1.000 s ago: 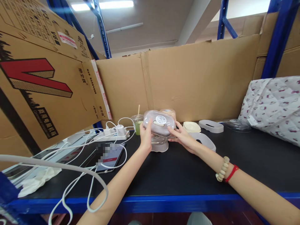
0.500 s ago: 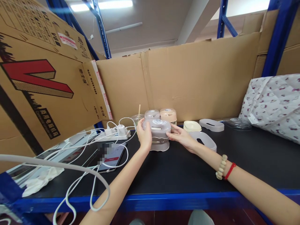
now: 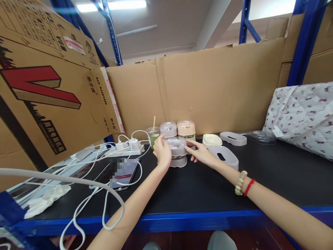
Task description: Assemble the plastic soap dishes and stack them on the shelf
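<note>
A grey stacked container (image 3: 178, 161) with a clear domed lid (image 3: 177, 143) stands on the black tabletop, in the middle of the view. My left hand (image 3: 162, 151) is curved round its left side, fingers on the lid's edge. From the right, my right hand (image 3: 199, 152) touches the lid's right edge with its fingertips, the other fingers loosely bent. Behind the container are a grey lidded one (image 3: 168, 128) and a peach lidded one (image 3: 186, 127). A grey slotted tray (image 3: 225, 156) lies right of my right hand.
Cream dishes (image 3: 212, 139), another grey tray (image 3: 233, 138) and a clear lid (image 3: 261, 136) lie at the back right, near a patterned quilted bag (image 3: 301, 116). Left are a phone (image 3: 126, 173), a power strip (image 3: 125, 149), loose white cables and a green drink cup (image 3: 154, 139).
The clear lid has come down onto the grey container and sits lower. My hands have moved down slightly with it, and the containers behind show more fully.
</note>
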Demonstrator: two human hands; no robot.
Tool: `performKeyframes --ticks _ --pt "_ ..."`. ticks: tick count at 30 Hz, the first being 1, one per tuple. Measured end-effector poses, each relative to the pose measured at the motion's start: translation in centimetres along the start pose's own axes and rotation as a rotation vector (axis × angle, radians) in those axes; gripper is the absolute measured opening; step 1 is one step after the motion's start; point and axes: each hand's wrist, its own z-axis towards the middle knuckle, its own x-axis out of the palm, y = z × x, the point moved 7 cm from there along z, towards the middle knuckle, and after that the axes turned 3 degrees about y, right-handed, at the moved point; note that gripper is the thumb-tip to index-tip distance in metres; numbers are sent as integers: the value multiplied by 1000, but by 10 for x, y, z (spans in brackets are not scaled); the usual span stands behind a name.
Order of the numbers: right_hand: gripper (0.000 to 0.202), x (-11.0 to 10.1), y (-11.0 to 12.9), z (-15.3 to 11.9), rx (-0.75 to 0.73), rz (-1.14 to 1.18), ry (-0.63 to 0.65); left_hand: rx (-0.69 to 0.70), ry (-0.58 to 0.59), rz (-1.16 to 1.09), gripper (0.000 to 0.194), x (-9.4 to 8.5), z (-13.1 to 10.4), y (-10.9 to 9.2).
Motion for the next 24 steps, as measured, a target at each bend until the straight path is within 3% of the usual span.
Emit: performKeyframes --ticks 5,7,11,14,19,24 --pt "51 -6 4 1 -60 -132 -45 36 -2 -50 29 -2 4 -2" --pt "44 -15 11 0 -119 -210 -107 111 -39 -81 28 -5 4 -7" --pt "27 -48 28 -7 -176 -469 -384 373 -61 -197 23 -8 -1 -22" --pt "27 -80 31 -10 -98 -666 -568 424 -53 -267 21 -7 0 -21" --pt "40 -130 -6 -3 200 -962 -555 334 -102 -348 18 -10 9 -10" --pt "42 -169 -46 -5 321 -1013 -566 513 -80 -492 12 -12 -1 -25"
